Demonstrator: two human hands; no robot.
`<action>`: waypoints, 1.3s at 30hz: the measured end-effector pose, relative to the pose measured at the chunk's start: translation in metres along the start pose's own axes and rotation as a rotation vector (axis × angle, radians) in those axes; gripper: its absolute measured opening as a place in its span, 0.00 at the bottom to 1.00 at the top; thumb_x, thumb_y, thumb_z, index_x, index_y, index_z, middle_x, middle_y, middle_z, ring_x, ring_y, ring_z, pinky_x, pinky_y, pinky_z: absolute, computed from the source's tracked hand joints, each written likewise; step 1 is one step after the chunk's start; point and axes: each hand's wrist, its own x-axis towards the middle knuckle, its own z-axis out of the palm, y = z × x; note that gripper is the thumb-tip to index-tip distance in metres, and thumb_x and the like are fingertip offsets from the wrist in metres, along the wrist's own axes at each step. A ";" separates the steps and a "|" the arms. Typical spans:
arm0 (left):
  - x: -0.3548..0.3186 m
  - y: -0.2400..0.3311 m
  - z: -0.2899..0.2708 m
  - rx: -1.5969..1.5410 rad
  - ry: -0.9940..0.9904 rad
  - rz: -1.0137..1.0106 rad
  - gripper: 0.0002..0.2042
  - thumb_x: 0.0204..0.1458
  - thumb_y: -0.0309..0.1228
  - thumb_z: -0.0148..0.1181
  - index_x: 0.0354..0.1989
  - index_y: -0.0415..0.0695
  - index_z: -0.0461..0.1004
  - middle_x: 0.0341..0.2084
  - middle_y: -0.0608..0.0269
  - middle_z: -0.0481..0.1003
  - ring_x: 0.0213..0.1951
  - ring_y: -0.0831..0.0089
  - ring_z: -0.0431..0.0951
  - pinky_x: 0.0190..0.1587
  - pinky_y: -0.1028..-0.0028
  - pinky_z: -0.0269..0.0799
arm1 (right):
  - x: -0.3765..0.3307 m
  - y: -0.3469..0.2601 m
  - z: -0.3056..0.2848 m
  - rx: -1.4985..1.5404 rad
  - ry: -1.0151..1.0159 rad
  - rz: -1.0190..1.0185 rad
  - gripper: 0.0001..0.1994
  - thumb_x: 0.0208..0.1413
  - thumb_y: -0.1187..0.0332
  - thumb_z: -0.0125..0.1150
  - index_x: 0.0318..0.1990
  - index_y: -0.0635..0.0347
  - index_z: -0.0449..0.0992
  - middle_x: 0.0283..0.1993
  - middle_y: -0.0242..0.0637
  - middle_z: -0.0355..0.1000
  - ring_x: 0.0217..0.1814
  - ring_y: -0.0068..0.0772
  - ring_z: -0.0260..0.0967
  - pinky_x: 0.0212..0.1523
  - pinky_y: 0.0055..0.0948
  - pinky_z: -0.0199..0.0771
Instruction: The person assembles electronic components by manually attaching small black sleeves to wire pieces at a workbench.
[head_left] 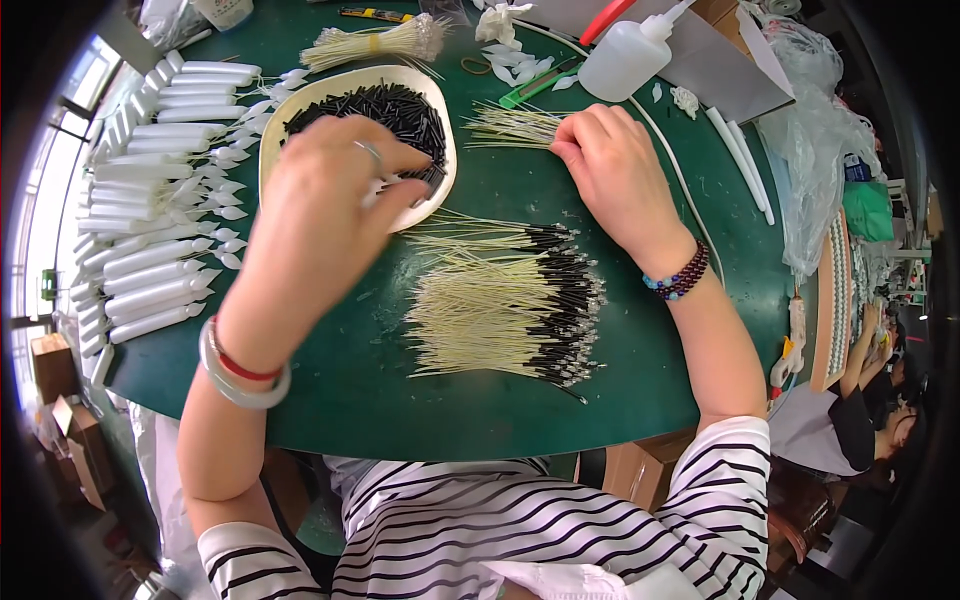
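My left hand (pixel 335 190) is over a cream bowl (pixel 272 150) of short black tubes (pixel 385 105). Its thumb and forefinger are apart near the tubes; the other fingertips are hidden. To the right, the fingers of my right hand (pixel 610 165) are closed at one end of a bundle of thin pale-yellow wires (pixel 510 127), which fan out leftward on the green table (pixel 480 420). Below the bowl lies a broad stack of similar wires (pixel 480 310). Black tubes sleeve their right-hand part, and small clear tips show at those ends.
White candle-shaped pieces (pixel 155 285) line the table's left side. Along the back are another wire bundle (pixel 375 42), a green cutter knife (pixel 540 84), a white squeeze bottle (pixel 625 60) and a grey box (pixel 700 60). A white cable (pixel 690 190) curves past my right hand.
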 end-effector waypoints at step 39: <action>0.001 -0.012 0.004 -0.017 -0.055 -0.073 0.04 0.42 0.22 0.57 0.25 0.34 0.74 0.24 0.54 0.74 0.29 0.55 0.74 0.40 0.63 0.69 | -0.007 -0.006 -0.033 0.257 -0.084 0.190 0.05 0.51 0.71 0.62 0.32 0.62 0.74 0.28 0.37 0.73 0.32 0.39 0.69 0.35 0.32 0.69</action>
